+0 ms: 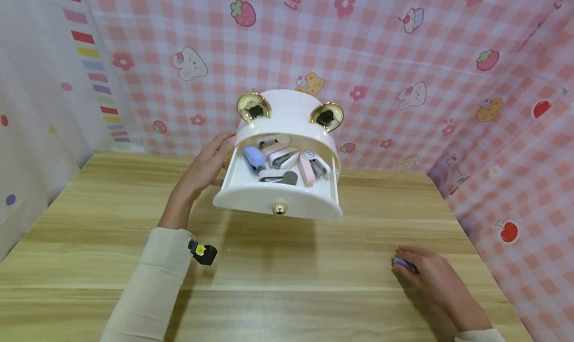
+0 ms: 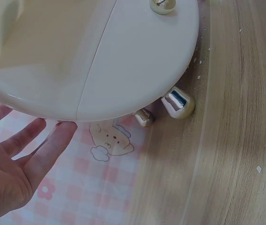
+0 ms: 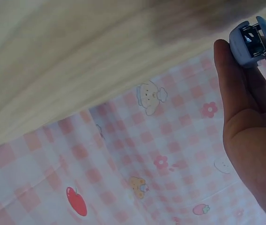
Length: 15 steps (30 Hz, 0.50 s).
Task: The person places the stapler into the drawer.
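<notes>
A white frog-shaped box [image 1: 289, 107] with gold-rimmed eyes stands toward the back of the table, its drawer [image 1: 242, 198] pulled out. Several mini staplers lie jumbled in it, among them a blue one [image 1: 254, 156] and a pink one [image 1: 307, 171]. At the box's left side rests my left hand [image 1: 204, 166]; in the left wrist view its extended fingertips [image 2: 67, 129] touch the white wall. My right hand [image 1: 435, 279], low over the table at the right, pinches a blue mini stapler [image 3: 241, 46] between thumb and fingers. In the head view those fingers partly cover it.
The wooden table [image 1: 278, 302] runs up to a pink checked cloth [image 1: 287, 48] hanging behind and along the right. A white cloth [image 1: 40, 107] hangs at the left. Gold feet [image 2: 178, 103] hold the box up, and a gold knob [image 1: 279, 209] sits on the drawer front.
</notes>
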Motion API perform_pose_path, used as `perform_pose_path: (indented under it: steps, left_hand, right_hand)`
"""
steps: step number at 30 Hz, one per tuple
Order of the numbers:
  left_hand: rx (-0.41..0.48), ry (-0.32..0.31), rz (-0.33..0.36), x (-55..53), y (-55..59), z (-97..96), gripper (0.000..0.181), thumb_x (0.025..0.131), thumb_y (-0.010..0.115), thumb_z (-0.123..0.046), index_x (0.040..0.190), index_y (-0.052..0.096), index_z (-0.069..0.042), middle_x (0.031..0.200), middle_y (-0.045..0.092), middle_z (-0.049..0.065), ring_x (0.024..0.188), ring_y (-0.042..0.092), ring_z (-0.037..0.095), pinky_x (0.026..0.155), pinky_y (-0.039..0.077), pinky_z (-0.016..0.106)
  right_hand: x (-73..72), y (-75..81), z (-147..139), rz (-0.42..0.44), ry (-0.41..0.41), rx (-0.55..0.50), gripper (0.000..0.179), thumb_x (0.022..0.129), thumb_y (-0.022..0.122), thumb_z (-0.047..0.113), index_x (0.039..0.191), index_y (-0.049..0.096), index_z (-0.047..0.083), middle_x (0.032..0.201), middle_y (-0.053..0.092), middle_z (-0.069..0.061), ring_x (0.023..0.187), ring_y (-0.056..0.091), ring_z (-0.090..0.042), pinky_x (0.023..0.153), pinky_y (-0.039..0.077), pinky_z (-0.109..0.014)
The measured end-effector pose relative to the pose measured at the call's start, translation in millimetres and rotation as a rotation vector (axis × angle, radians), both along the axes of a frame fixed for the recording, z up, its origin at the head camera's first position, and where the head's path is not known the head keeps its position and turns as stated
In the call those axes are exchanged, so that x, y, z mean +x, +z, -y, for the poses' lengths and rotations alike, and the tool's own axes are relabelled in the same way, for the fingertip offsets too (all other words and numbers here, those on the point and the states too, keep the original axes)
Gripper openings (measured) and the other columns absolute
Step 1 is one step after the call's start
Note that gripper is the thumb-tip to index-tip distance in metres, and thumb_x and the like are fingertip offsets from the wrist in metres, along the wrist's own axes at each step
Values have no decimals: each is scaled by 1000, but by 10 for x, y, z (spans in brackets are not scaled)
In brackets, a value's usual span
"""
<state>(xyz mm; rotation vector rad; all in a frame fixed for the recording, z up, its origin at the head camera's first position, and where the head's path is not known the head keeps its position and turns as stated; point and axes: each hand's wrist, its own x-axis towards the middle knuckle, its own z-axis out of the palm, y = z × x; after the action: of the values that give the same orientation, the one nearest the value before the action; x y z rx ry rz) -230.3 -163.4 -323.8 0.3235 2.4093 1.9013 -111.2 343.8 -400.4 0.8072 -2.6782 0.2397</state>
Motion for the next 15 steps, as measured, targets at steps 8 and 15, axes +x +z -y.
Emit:
perform_pose_path:
  steps: [8,15]
  left_hand:
    - [-3,-8,-2,2,14,-9,66,105,35,-59,160,29,-25,138,47,22,107,57,39,72,61,50]
    - [-6,-11,-1,9,12,-2,64,106,34,-57,161,28,-25,141,46,22,106,58,36,71,62,50]
  right_hand:
    - [-64,135,23,-60,54,-24,33,70,91,6,101,78,5,109,73,-16,91,72,-36,73,60,-49]
    - [-138,421,90,-85,77,-53,32,73,89,4,102,77,0,113,71,-20,92,71,-39,68,60,-48]
